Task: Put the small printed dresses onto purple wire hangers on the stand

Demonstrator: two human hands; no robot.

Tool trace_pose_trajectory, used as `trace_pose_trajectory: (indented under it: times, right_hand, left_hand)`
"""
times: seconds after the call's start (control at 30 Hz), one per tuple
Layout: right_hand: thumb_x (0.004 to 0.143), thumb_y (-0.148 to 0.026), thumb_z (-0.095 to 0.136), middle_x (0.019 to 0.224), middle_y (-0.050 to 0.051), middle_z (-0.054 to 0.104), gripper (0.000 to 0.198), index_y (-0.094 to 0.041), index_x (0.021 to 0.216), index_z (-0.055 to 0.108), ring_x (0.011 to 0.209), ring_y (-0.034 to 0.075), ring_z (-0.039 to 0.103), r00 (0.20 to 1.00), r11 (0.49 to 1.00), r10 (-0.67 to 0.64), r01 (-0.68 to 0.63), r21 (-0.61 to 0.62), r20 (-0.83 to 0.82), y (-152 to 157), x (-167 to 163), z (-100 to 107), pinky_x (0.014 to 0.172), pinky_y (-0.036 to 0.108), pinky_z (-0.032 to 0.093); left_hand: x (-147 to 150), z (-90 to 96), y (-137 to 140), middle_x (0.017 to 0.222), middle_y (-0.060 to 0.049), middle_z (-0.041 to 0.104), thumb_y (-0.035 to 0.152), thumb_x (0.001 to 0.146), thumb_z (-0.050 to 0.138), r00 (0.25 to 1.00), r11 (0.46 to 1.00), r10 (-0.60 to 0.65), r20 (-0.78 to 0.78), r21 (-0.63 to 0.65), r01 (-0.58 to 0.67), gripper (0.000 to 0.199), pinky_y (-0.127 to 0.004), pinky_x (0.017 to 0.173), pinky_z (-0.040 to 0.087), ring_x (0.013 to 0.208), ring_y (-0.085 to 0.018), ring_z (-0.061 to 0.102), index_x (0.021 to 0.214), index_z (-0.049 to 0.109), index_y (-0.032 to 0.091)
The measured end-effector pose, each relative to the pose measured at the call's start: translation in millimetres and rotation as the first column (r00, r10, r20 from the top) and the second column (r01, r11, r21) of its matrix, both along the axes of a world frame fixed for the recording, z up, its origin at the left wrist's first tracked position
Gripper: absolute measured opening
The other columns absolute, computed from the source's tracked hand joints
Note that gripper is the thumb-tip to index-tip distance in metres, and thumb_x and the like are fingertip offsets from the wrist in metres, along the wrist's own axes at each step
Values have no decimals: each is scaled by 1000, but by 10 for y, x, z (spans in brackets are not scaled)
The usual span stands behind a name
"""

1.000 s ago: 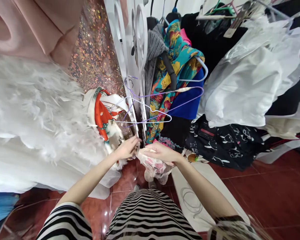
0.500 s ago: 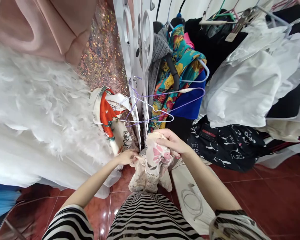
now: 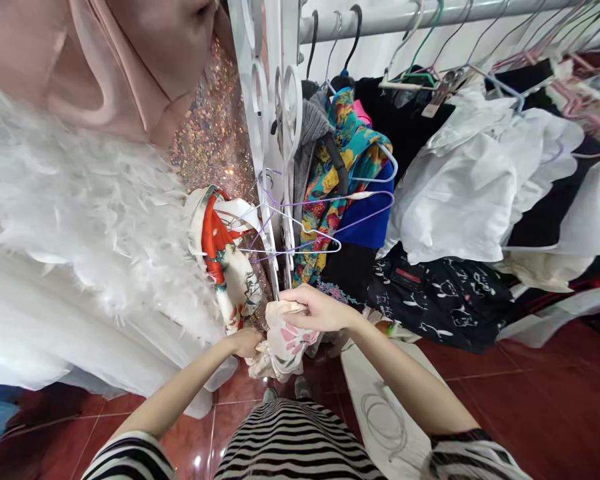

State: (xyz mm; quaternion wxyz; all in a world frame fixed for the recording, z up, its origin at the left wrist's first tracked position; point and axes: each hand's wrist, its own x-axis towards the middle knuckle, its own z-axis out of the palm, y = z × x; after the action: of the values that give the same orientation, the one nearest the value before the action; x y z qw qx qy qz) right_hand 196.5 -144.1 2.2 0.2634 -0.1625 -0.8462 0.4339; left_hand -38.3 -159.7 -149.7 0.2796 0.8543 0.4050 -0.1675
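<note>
A cream cloth garment with pink flowers hangs bunched between my two hands, low in front of my body. My right hand pinches its top edge, thumb on the near side. At its left side my left hand has closed fingers on the cloth, partly hidden by the folds. Just above, purple and white wire hangers stick out from the white rack frame. Close to my left hand hangs a white and orange patterned garment.
White feathered gowns fill the left side, below a dusty-pink satin dress. On the right a grey rail carries many hung clothes, among them a white blouse. A white board with a coiled cable lies on the red tiled floor.
Both hands have moved down a little with the flowered garment, which is now gathered more tightly. My view has tilted up, showing more of the rail and also my feet.
</note>
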Motion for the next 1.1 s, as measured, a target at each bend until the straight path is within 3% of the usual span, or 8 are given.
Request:
trace_pose_trajectory:
  times: [0.13, 0.27, 0.43, 0.6, 0.8, 0.93, 1.03, 1.1]
  right_hand:
    - [93, -30, 49, 61, -8, 30, 27, -25, 73, 31, 58, 10, 33, 991, 995, -74, 67, 70, 111, 20, 39, -75, 59, 25, 27]
    - [97, -28, 49, 71, -4, 47, 17, -23, 81, 44, 68, 14, 46, 989, 992, -79, 67, 106, 123, 84, -7, -161, 67, 26, 38]
    - [100, -28, 46, 103, 9, 63, 17, -20, 92, 58, 96, 20, 60, 987, 978, -154, 145, 147, 52, 174, -45, -265, 90, 35, 48]
    - [101, -32, 48, 127, 14, 60, 18, -19, 103, 60, 124, 21, 55, 997, 994, -27, 34, 100, -70, 167, -200, -380, 108, 38, 43]
    - [102, -32, 44, 83, 2, 54, 23, -23, 81, 49, 78, 17, 55, 972, 971, -191, 208, 119, -140, 169, -262, -413, 77, 31, 48]
    - [101, -35, 45, 77, -1, 50, 23, -23, 81, 46, 72, 15, 50, 921, 951, -279, 305, 58, -273, 174, -225, -365, 70, 28, 44]
    - [101, -39, 45, 81, 0, 53, 22, -23, 86, 49, 73, 15, 51, 863, 934, -313, 354, 35, -396, 182, -276, -303, 71, 29, 45]
    - [101, -41, 45, 82, 0, 54, 22, -23, 88, 49, 73, 16, 52, 837, 933, -305, 359, 35, -455, 189, -365, -257, 71, 29, 45]
  left_hand:
    - [-97, 441, 61, 91, -6, 75, 13, 67, 60, 986, 982, 162, -35, 99, -158, 25, -30, 84, 51, 94, -26, 69, 88, 70, 22]
    - [-147, 869, 96, 83, -6, 73, 13, 70, 48, 922, 945, 266, 283, 111, -307, 26, -28, 78, 50, 81, -21, 67, 84, 68, 19]
    - [-161, 1254, 7, 82, -3, 73, 23, 75, 47, 704, 857, 276, 655, 164, -489, 26, -27, 75, 52, 78, -19, 67, 89, 69, 20]
    - [-53, 1387, -79, 75, -2, 72, 33, 80, 51, 515, 736, 147, 844, 254, -627, 22, -25, 63, 49, 65, -16, 63, 88, 68, 20]
    - [-56, 1319, -64, 71, -3, 70, 35, 90, 53, 545, 656, -150, 825, 495, -569, 23, -28, 60, 47, 61, -16, 59, 93, 71, 21]
    - [-214, 1230, -43, 100, -11, 73, 50, 91, 53, 633, 723, -44, 773, 462, -514, 43, -38, 82, 55, 89, -24, 66, 119, 69, 21]
    - [-332, 1111, -16, 141, -19, 59, 62, 87, 59, 573, 854, 137, 808, 196, -482, 75, -46, 109, 48, 130, -31, 57, 148, 49, 19]
    - [-358, 991, 1, 147, -19, 56, 72, 78, 66, 541, 922, 246, 805, -22, -386, 93, -47, 115, 44, 138, -34, 51, 150, 46, 18]
